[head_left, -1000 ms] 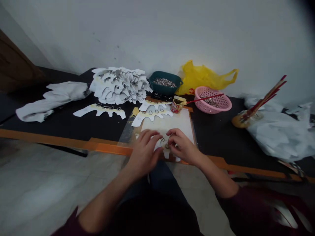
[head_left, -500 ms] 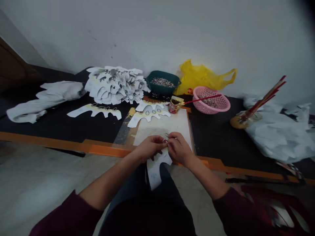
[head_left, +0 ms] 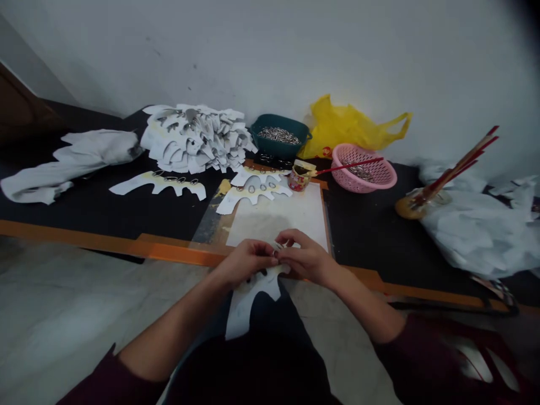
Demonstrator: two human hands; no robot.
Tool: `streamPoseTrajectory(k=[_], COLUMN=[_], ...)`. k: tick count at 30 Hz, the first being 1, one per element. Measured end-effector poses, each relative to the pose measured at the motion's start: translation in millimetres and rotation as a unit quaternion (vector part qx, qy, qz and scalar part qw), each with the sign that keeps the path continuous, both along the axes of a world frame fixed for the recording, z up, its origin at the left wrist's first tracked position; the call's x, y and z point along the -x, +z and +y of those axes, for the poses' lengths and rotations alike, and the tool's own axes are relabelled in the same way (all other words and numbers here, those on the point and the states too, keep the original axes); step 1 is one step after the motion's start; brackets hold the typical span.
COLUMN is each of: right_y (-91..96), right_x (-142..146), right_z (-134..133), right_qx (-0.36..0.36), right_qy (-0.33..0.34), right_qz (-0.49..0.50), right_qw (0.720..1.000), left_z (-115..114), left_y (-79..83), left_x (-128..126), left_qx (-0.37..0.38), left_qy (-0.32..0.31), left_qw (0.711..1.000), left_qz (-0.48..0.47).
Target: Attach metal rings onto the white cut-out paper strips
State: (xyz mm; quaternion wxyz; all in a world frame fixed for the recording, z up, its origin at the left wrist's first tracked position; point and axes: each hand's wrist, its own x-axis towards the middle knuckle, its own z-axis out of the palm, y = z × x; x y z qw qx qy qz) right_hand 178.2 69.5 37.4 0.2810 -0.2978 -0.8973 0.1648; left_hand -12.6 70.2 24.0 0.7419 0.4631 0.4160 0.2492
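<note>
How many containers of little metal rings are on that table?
2. A teal plastic tub sits by the wall, heaped with rings, and a pink plastic basket sits to its right, in front of a yellow plastic bag. Others may be hidden.

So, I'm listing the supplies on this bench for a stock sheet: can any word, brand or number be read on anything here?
Red mark on the yellow plastic bag: too small and blurred to read.
Label on the small red-and-gold container: too blurred to read.
No other text shows.
</note>
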Motion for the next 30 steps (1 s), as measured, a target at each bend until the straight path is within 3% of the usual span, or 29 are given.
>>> streamPoseTrajectory(k=[3, 7, 12, 15, 21, 25, 30], right_y=[2.5, -8.0, -19.1, -18.3, -11.5, -10.7, -13.9], right_x=[2.5, 6.1, 9.0, 9.7, 19.0, 30.1, 39.3], right_z=[-3.2, -15.7, -34.5, -37.1, -32.3, -33.9, -36.5], right_qx=[-0.04, -0.1, -0.013, -0.021, -0.221, -0.228, -0.177], right_qy=[0.001, -0.073, -0.192, -0.177, -0.135, -0.147, -0.147], right_qz=[-0.029, 0.009, 0.095, 0.085, 0.05, 0.066, 0.078], right_qw=[0.999, 0.992, 0.977, 0.98, 0.965, 0.96, 0.97], left_z=[-1.1, -8.9, -21.4, -26.4, -36.5, -41.8, -43.0], left_y=[4.5, 12.9, 15.5, 14.5, 20.1, 26.5, 26.1], left_x=[-0.9, -7.5, -15.8, -20.4, -24.0, -18.2, -10.9], left_qx=[0.066, 0.124, 0.155, 0.168, 0.129, 0.079, 0.093], left_qy=[0.02, 0.12, 0.175, 0.193, 0.237, 0.236, 0.264], left_qw=[0.997, 0.983, 0.966, 0.958, 0.95, 0.953, 0.949], left_qz=[-0.017, -0.066, -0.111, -0.129, -0.157, -0.173, -0.143])
